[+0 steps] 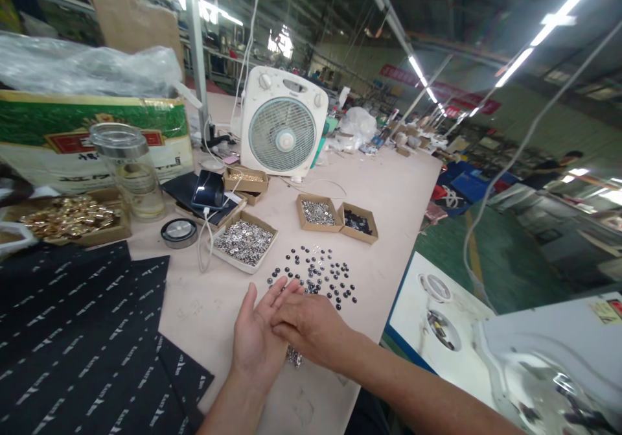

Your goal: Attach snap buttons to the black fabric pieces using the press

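Observation:
My left hand (259, 334) is palm up over the table, its thumb apart and its fingers stretched out. Across it lies my right hand (311, 328), fingers bent together and tips on the left palm; whatever they pinch is hidden. Just beyond both hands, many small dark round snap caps (336, 276) are spread over the table (194, 318). A small heap of silvery metal pieces (294, 357) shows below my right hand. To the upper left, a tray (243, 268) holds many silvery snap parts.
Two small boxes, one of silvery parts (318, 212) and one of black parts (357, 221), stand farther back. A fan (284, 124), glass jar (138, 182), phone (208, 190) and box of gold-coloured parts (72, 218) line the back. Black printed fabric (82, 344) covers the left; a white machine (549, 344) stands right.

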A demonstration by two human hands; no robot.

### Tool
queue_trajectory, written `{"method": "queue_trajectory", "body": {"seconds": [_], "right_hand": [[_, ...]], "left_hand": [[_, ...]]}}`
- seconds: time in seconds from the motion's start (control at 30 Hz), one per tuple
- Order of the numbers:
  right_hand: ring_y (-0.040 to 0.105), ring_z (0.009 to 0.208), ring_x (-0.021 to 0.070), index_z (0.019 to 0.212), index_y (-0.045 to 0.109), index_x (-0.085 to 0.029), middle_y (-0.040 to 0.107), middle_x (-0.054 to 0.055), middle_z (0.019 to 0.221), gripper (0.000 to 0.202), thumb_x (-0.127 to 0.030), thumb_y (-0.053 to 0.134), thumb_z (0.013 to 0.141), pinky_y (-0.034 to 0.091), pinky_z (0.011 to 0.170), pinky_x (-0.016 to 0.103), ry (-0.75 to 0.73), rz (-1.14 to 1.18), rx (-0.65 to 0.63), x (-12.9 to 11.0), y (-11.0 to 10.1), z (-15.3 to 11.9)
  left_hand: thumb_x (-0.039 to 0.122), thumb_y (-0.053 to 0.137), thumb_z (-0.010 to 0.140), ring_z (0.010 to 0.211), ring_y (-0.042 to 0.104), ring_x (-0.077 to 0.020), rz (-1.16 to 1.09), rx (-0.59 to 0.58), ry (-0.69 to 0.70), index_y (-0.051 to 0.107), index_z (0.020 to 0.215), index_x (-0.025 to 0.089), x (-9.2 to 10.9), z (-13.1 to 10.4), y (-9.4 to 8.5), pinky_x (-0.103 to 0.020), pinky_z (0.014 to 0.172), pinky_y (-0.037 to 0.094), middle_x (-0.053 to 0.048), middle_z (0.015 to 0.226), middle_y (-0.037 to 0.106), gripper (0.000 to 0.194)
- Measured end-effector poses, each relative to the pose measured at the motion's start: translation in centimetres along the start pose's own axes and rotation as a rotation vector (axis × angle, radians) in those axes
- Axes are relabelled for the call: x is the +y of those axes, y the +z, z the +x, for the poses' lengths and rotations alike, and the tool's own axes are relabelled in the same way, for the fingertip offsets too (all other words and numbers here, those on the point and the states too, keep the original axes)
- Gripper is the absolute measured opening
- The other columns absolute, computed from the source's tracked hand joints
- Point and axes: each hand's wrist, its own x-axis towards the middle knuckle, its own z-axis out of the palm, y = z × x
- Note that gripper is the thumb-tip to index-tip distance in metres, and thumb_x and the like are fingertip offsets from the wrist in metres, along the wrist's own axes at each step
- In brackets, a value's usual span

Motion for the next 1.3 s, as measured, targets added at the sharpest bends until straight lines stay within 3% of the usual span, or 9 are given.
{"method": "queue_trajectory", "body": {"seconds": [0.17,0.27,0.4,0.5,0.63,1.03,1.17,1.3], "right_hand": [[0.061,0.084,0.0133,0.083,0.066,-0.022,0.069,-0.001,0.090,0.006,-0.018,0.061,0.084,0.041,0.074,0.022,0.022,0.096,-0.065,0.7,-1.1,-0.4],[0.060,0.080,0.0122,0.085,0.067,-0.022,0.068,-0.002,0.087,0.008,-0.017,0.060,0.085,0.041,0.072,0.021,0.068,0.171,-0.018,2.3,-2.3,-0.5],[0.057,0.069,0.0131,0.084,0.066,-0.019,0.066,0.001,0.078,0.019,-0.030,0.052,0.091,0.040,0.064,0.024,0.389,0.195,0.156,6.6,-4.6,-0.1],[0.059,0.068,0.0154,0.082,0.067,-0.017,0.068,0.003,0.078,0.027,-0.037,0.051,0.090,0.040,0.062,0.025,0.608,0.177,0.140,10.1,-5.3,0.4],[0.061,0.071,0.0169,0.075,0.068,-0.016,0.070,0.005,0.079,0.027,-0.036,0.055,0.087,0.042,0.063,0.025,0.706,0.175,0.104,12.9,-4.4,1.0],[0.061,0.064,0.0149,0.072,0.070,-0.017,0.069,0.002,0.068,0.019,-0.033,0.062,0.079,0.039,0.057,0.022,0.819,0.128,0.098,13.5,-2.6,2.2],[0.062,0.070,0.0156,0.076,0.072,-0.021,0.072,0.001,0.077,0.016,-0.035,0.064,0.077,0.038,0.059,0.023,0.828,0.031,0.143,13.3,-2.4,2.3],[0.062,0.076,0.0169,0.077,0.073,-0.022,0.073,0.002,0.083,0.020,-0.035,0.059,0.081,0.037,0.061,0.024,0.770,-0.113,0.109,13.1,-2.5,2.2]], "left_hand": [[0.052,0.050,0.090,0.122,0.055,-0.0331,-0.019,-0.021,0.008,0.057,0.127,0.010,0.2,0.2,0.0,-0.046,0.096,0.051,-0.021,0.135,0.054,0.057],[0.052,0.050,0.090,0.123,0.055,-0.0310,-0.046,-0.016,0.024,0.056,0.127,0.008,0.2,0.3,0.1,-0.042,0.096,0.052,-0.023,0.135,0.054,0.058],[0.052,0.052,0.089,0.123,0.054,-0.0310,-0.061,0.004,0.054,0.055,0.128,0.006,0.0,0.3,0.0,-0.042,0.101,0.049,-0.024,0.133,0.055,0.060],[0.051,0.052,0.089,0.122,0.055,-0.0324,-0.059,0.014,0.047,0.055,0.127,0.005,0.0,0.4,-0.1,-0.045,0.102,0.048,-0.025,0.132,0.055,0.059],[0.050,0.051,0.090,0.120,0.056,-0.0338,-0.068,0.047,0.071,0.057,0.124,0.004,0.2,0.4,0.1,-0.046,0.099,0.050,-0.026,0.128,0.057,0.057],[0.046,0.050,0.090,0.117,0.059,-0.0331,-0.091,0.080,0.094,0.060,0.118,0.005,0.3,0.3,0.2,-0.044,0.096,0.053,-0.025,0.120,0.062,0.051],[0.046,0.050,0.091,0.117,0.059,-0.0336,-0.092,0.082,0.097,0.060,0.119,0.004,0.4,0.2,0.1,-0.045,0.096,0.053,-0.025,0.120,0.062,0.051],[0.045,0.050,0.091,0.118,0.058,-0.0341,-0.089,0.071,0.093,0.059,0.120,0.004,0.3,0.3,-0.2,-0.046,0.097,0.052,-0.026,0.122,0.060,0.051]]}}
